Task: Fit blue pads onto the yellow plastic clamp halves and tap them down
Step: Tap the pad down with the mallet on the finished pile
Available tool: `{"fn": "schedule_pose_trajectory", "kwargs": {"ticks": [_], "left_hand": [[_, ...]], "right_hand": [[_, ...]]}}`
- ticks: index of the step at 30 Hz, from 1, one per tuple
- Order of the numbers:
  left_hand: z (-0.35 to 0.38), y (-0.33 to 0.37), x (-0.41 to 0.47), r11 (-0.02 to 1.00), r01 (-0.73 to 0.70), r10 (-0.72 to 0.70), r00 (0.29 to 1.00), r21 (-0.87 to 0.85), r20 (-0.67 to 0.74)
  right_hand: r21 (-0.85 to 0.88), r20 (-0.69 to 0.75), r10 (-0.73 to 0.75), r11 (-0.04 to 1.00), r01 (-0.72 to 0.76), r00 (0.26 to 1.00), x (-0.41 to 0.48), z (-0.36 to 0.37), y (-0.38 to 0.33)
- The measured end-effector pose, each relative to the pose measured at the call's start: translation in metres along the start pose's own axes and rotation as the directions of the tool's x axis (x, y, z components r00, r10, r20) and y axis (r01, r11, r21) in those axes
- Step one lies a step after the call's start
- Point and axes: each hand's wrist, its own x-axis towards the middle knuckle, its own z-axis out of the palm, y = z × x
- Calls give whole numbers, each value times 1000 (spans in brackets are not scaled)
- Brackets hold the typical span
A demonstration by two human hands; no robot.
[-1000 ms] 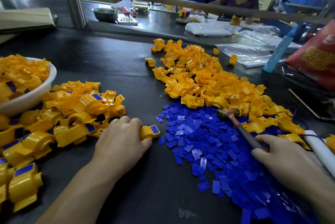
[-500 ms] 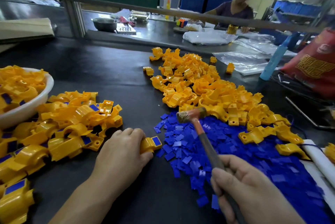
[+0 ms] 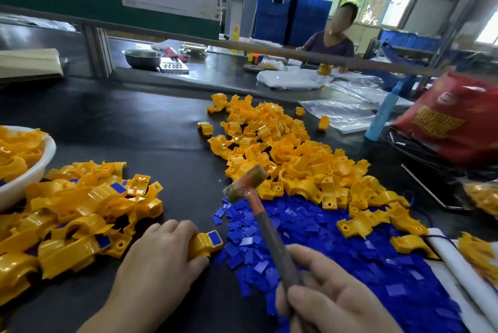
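My left hand [image 3: 164, 254] grips a yellow clamp half [image 3: 200, 245] against the black table, and a blue pad [image 3: 214, 237] sits on its exposed right end. My right hand [image 3: 331, 297] holds a small hammer [image 3: 246, 182] by its handle, with the head raised above and to the right of the clamp. A heap of loose blue pads [image 3: 336, 246] lies to the right of the clamp. Beyond it spreads a pile of bare yellow clamp halves [image 3: 283, 149]. Clamp halves with pads fitted [image 3: 86, 211] are heaped on the left.
A white bowl [image 3: 32, 171] of yellow parts stands at the far left. A red bag [image 3: 452, 122] and a blue bottle [image 3: 382, 114] stand at the right. A person sits across the far bench behind a metal rail [image 3: 242, 47]. A white strip [image 3: 463, 270] lies at the right edge.
My right hand has brought the hammer from the right side toward the middle, and its head now hangs above and to the right of the clamp. My left hand has stayed on the clamp half.
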Motion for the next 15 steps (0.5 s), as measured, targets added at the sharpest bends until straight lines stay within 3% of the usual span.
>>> {"fn": "schedule_pose_trajectory", "kwargs": {"ticks": [6, 10, 15], "left_hand": [[-2, 2, 0, 1000, -1, 1, 1000, -2, -15], [-1, 4, -1, 999, 27, -26, 999, 34, -48], [2, 3, -1, 997, 60, -58, 997, 49, -58]], "right_hand": [[-240, -102, 26, 969, -50, 994, 9, 0, 18], [-591, -208, -87, 805, -55, 974, 6, 1, 27], [-767, -216, -69, 629, -125, 974, 6, 9, 26]]}}
